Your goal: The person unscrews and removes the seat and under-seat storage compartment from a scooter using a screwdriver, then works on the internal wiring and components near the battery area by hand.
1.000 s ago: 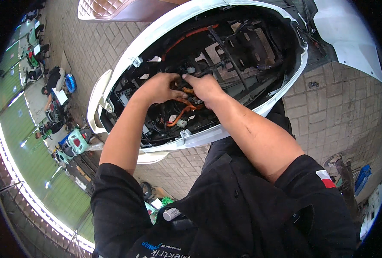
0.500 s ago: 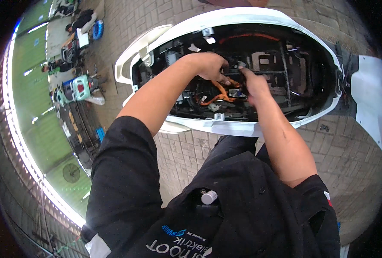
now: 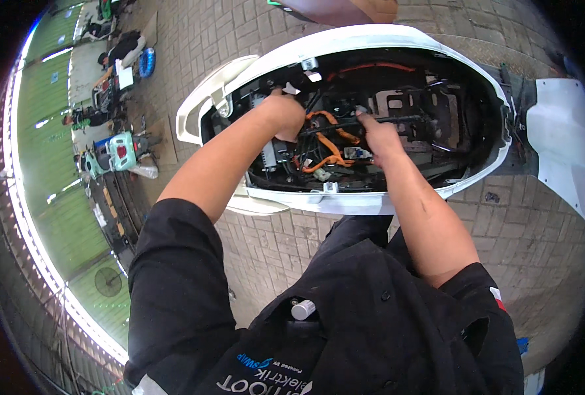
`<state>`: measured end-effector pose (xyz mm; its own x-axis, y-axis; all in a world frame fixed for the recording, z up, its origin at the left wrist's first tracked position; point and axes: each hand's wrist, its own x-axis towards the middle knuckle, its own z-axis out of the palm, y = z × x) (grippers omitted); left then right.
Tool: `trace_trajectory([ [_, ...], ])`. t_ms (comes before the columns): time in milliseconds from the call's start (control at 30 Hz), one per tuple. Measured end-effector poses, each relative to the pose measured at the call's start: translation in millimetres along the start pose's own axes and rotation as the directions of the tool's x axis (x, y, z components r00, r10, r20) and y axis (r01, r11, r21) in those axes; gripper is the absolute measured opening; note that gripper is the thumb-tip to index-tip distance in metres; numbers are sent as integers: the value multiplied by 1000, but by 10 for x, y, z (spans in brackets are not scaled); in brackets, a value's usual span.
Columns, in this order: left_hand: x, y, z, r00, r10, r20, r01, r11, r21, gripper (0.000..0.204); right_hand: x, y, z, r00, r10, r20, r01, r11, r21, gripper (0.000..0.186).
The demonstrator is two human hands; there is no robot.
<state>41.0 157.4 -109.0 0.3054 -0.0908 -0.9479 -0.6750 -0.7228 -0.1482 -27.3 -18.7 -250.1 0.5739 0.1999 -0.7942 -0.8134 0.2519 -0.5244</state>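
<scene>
A scooter's white oval body shell (image 3: 345,205) lies open in front of me, showing the dark compartment inside. My left hand (image 3: 283,117) reaches into its left part, above a grey finned box (image 3: 269,157); the fingertips are hidden behind the hand. My right hand (image 3: 381,137) is closed around a black metal bar (image 3: 407,120) that runs lengthwise across the compartment, with the index finger and thumb side toward its middle. Between the hands, thick orange cables (image 3: 332,141) loop over black wiring. A white connector (image 3: 321,174) lies among the wires below them.
A slotted metal plate (image 3: 404,102) sits in the compartment's right part. A white panel (image 3: 559,141) stands off to the right on the paved floor (image 3: 496,227). At far left are a mint-green scooter (image 3: 121,151) and a person (image 3: 127,49) at work.
My left hand has moved left, off the orange cables to the finned box. The black bar has shifted, its crosspiece no longer spanning the compartment as before. My right hand stays near the middle.
</scene>
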Motion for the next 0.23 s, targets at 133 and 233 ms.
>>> trace_trajectory([
  [133, 90, 17, -53, 984, -17, 177, 16, 1000, 8, 41, -124, -122, 33, 996, 23, 90, -31, 996, 81, 38],
  [233, 170, 5, -62, 981, -3, 195, -10, 998, 62, 42, -174, -157, -11, 989, -36, 144, 21, 995, 101, 39],
])
